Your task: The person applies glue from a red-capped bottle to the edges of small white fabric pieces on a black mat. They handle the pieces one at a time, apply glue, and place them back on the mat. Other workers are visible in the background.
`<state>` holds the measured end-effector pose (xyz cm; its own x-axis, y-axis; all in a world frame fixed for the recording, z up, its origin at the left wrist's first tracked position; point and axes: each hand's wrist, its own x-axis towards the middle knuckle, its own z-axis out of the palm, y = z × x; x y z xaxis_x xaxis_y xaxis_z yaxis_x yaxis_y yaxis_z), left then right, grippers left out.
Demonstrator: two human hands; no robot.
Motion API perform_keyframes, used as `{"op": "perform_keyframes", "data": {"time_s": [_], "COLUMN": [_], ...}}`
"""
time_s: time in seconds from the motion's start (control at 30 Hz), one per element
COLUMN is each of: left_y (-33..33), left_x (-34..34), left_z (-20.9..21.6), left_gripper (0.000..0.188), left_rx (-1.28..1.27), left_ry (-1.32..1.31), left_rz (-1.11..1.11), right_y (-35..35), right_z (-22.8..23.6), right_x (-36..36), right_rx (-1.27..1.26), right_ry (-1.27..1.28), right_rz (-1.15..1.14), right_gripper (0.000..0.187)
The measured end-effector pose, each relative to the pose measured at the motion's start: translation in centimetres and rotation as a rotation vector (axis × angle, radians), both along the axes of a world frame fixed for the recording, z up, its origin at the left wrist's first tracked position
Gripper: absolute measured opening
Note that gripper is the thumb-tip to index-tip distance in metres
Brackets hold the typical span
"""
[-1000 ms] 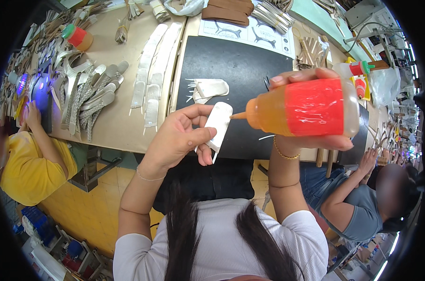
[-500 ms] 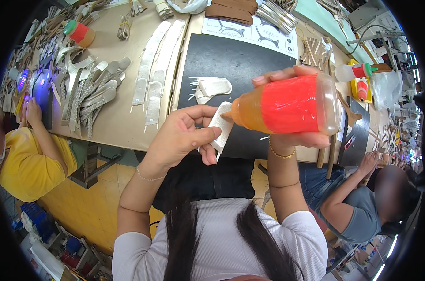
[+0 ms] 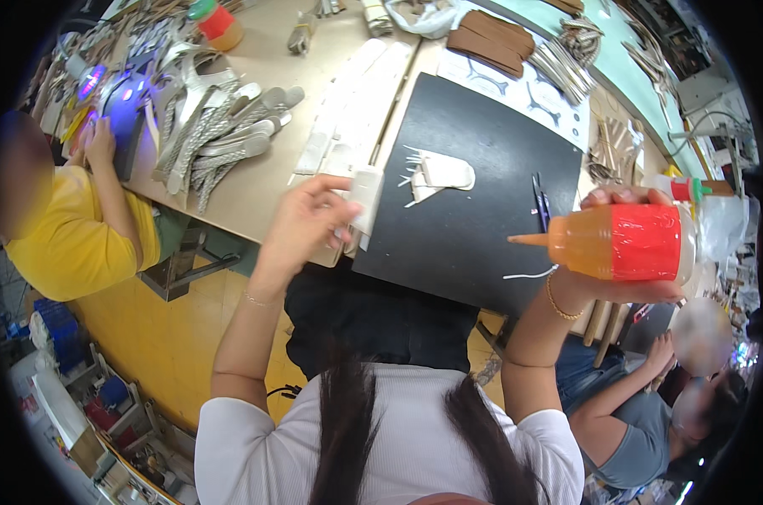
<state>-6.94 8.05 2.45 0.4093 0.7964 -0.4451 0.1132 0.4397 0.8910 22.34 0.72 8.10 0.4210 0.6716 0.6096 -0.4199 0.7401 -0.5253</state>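
- The squeeze bottle (image 3: 617, 242) lies sideways in the air over the right edge of the black mat (image 3: 453, 240), its orange nozzle pointing left across the mat. The right hand (image 3: 621, 289) is wrapped around its body.
- It looks like soft, smooth plastic, partly filled with amber liquid: probably light, easily squeezed, and slippery if smeared. The red-labelled middle seems the best hold, clear of the nozzle.
- The white strap piece (image 3: 366, 198) is at the mat's left edge, right by the fingertips of the left hand (image 3: 307, 219). That hand's fingers are loosely bent and blurred; I cannot tell whether they grip it. The piece looks thin, light and bendable, best taken by its side edges.
- On the mat are small white pieces (image 3: 444, 172) with thin tails and, near its right edge, dark pen-like tools (image 3: 541, 202).
- Left of the mat, the tan counter (image 3: 272, 63) carries long pale strips (image 3: 343, 101) and braided straps (image 3: 221, 143).
- Beyond the counter, a person in yellow (image 3: 87, 231) sits left of the mat, above yellow flooring (image 3: 175, 337).
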Motion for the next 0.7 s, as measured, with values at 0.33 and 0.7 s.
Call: {"op": "perform_keyframes", "data": {"time_s": [0.33, 0.7], "left_y": [2.4, 1.9], "left_x": [-4.7, -1.3], "left_z": [-4.1, -1.0], "left_gripper": [0.026, 0.032], "left_rx": [0.212, 0.739], "left_ry": [0.264, 0.937], "left_rz": [0.252, 0.165], "right_y": [0.5, 0.8], "right_z": [-0.7, -0.5], "right_x": [-0.4, 0.3], "right_rx": [-0.061, -0.041], "right_ry": [0.081, 0.046], "right_rz": [-0.026, 0.056], "right_gripper": [0.101, 0.100]}}
